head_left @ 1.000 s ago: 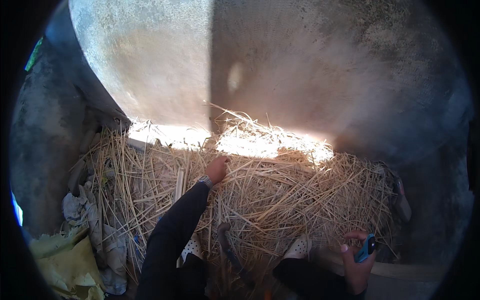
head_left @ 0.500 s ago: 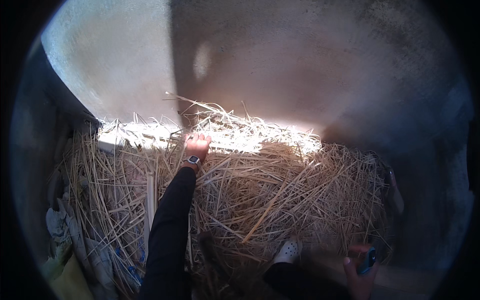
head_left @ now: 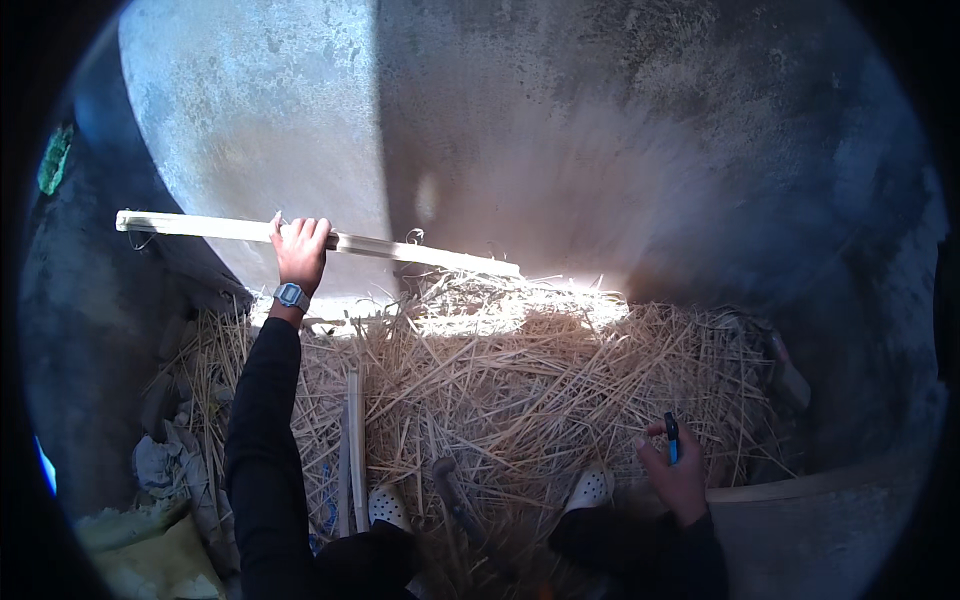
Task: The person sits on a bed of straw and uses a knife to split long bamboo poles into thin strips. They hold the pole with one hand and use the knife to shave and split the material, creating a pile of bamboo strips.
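Note:
A long, pale wooden strip (head_left: 450, 260) is gripped from above by my left hand (head_left: 302, 250), which wears a wristwatch. The strip slants across the sunlit foot of the wall; its left end is raised, and its right end meets the straw (head_left: 560, 390). Low on the right, my right hand (head_left: 682, 485) is closed around a small blue-and-black object (head_left: 672, 445) whose kind I cannot make out. Between my left arm and my left shoe, another narrow wooden strip (head_left: 357, 440) points toward the wall.
A curved, rough wall (head_left: 520, 150) rises behind the straw. My white perforated clogs (head_left: 388, 506) stand at the near edge, beside a dark stick-like piece (head_left: 455, 495). Crumpled pale sheeting (head_left: 165, 465) and a yellowish sack (head_left: 155, 550) lie left; a board edge (head_left: 790, 490) runs lower right.
My left hand has lifted the wooden strip out of the straw, up and to the left. My right hand has moved up and slightly left with the small object. The view has shifted a little.

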`<state>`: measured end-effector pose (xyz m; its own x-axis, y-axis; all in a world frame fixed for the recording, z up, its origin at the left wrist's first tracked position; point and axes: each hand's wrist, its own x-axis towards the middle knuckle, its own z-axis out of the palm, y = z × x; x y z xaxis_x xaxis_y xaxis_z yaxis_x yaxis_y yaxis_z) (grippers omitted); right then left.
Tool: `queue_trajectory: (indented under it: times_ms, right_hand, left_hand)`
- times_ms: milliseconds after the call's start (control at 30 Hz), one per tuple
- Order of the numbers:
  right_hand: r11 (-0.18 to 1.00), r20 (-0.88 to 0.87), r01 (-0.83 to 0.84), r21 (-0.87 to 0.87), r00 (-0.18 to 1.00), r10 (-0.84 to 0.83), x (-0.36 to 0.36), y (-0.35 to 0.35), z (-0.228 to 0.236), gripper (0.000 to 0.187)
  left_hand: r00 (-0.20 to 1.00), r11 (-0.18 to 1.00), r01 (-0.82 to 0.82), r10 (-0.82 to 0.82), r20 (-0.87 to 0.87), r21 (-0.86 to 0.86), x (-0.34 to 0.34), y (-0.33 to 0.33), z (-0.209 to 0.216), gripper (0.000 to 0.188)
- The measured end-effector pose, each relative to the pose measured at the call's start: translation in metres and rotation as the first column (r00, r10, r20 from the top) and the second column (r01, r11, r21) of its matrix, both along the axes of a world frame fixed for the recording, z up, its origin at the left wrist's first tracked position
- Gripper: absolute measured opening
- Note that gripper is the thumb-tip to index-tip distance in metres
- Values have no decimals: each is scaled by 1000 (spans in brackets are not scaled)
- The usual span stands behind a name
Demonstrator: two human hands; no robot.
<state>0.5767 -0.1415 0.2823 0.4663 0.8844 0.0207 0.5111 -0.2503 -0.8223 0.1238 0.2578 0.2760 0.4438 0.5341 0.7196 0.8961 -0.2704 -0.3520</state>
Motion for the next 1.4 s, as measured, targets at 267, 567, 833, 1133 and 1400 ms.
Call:
queue_trajectory:
  times_ms: [267, 567, 833, 1133, 1400]
  right_hand:
    - [980, -57, -72, 187, 995, 84, -22, 1, 8, 24]
    - [760, -297, -61, 646, 898, 325, -70, 7, 24, 41]
    - [784, -612, 131, 607, 707, 355, -84, 7, 37, 36]
    - [859, -607, 43, 511, 725, 325, -84, 14, 31, 32]
    - [845, -472, -86, 527, 797, 376, -87, 10, 40, 27]
  left_hand:
    - [963, 947, 265, -270, 6, 184, 5, -121, 155, 15]
    - [706, 837, 544, -412, 576, -68, 135, -278, 113, 24]
    - [555, 712, 663, -260, 790, -231, 216, -378, 35, 37]
    - [420, 255, 864, 108, 901, -434, 194, -394, 24, 35]
    - [168, 280, 936, 175, 970, -213, 190, -399, 2, 29]
